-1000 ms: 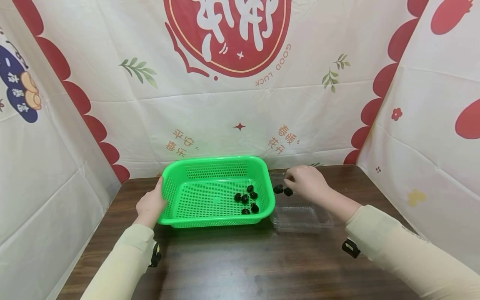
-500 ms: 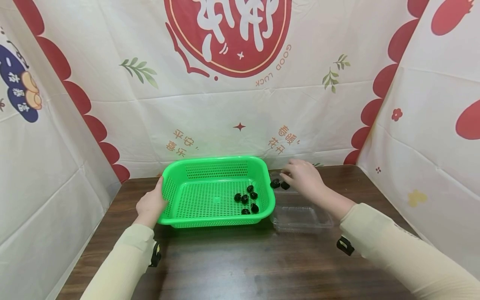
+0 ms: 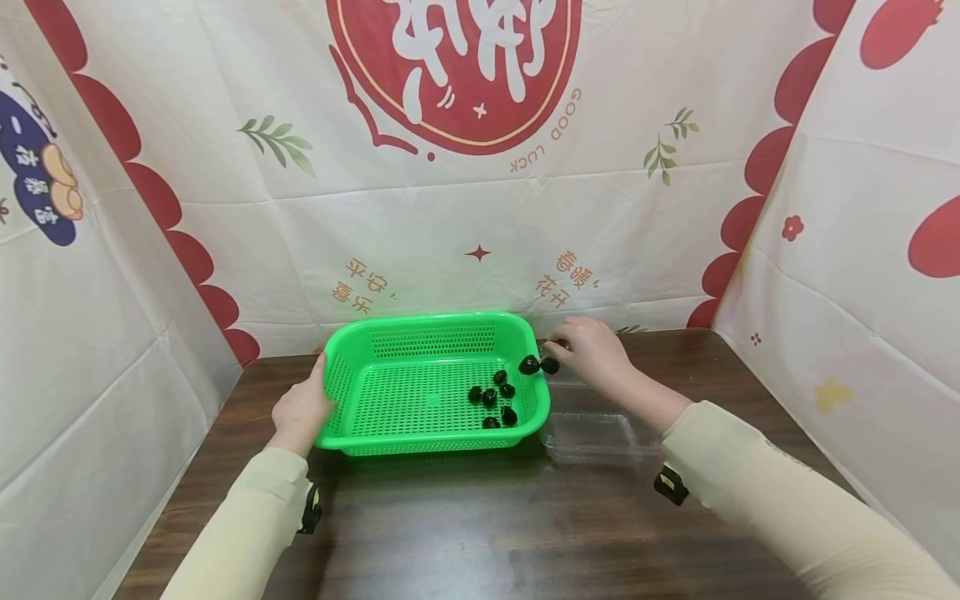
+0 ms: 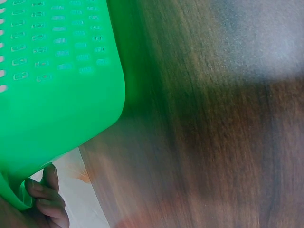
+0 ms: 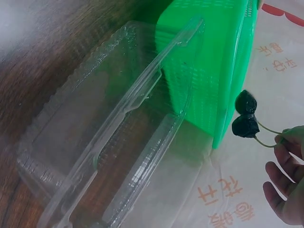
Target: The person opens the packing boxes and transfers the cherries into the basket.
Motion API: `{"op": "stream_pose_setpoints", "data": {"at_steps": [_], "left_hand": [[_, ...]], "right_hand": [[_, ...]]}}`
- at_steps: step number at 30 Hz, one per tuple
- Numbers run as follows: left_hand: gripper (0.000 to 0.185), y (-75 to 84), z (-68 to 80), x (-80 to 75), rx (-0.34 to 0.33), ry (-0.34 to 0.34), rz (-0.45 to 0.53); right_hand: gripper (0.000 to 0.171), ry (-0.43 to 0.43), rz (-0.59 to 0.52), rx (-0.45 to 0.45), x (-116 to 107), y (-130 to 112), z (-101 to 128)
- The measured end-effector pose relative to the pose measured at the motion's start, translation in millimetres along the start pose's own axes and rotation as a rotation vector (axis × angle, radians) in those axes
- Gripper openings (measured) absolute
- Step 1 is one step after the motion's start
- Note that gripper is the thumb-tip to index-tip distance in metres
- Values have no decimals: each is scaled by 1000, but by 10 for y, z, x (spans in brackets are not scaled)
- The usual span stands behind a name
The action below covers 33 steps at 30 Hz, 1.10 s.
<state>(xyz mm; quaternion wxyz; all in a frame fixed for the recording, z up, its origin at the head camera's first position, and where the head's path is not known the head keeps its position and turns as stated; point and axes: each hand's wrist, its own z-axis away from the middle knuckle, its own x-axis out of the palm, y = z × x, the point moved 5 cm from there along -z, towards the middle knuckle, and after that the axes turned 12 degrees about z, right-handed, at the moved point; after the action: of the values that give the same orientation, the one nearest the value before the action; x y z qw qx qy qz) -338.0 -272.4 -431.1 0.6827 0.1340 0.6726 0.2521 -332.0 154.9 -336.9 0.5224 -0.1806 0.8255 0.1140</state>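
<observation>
A pair of dark cherries with thin green stems hangs from my right hand, at the right rim of the green plastic basket. In the right wrist view the thumb and index finger pinch the stems of the cherries, and the other fingers are loosely bent. My left hand holds the basket's left rim; in the left wrist view its fingers curl round the green edge. Several more dark cherries lie in the right part of the basket.
A clear plastic box with its hinged lid raised open stands right of the basket, beneath my right forearm. The brown wooden table ends at a printed white cloth behind and at both sides.
My right hand has moved left with the pinched cherries, from above the clear box to the basket's right rim. The left hand and the basket have stayed in place.
</observation>
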Motion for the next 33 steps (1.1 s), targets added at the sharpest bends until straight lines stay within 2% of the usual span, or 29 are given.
{"op": "stream_pose_setpoints", "data": {"at_steps": [10,18,25,33], "left_hand": [[88,18,20,-17,-3,-4,3],[88,15,22,-12,-4,-4,3],[88,24,18,-15,-1,4,9],[89,8,15,-9,-6,0,5]], "right_hand": [[13,-75,-105,54,112,-30,-49],[13,-100,-185,92,192,-68,-75],[14,-143,-196,123,235,-118,-105],[16,-162,-178,99,329,-175,-149]]}}
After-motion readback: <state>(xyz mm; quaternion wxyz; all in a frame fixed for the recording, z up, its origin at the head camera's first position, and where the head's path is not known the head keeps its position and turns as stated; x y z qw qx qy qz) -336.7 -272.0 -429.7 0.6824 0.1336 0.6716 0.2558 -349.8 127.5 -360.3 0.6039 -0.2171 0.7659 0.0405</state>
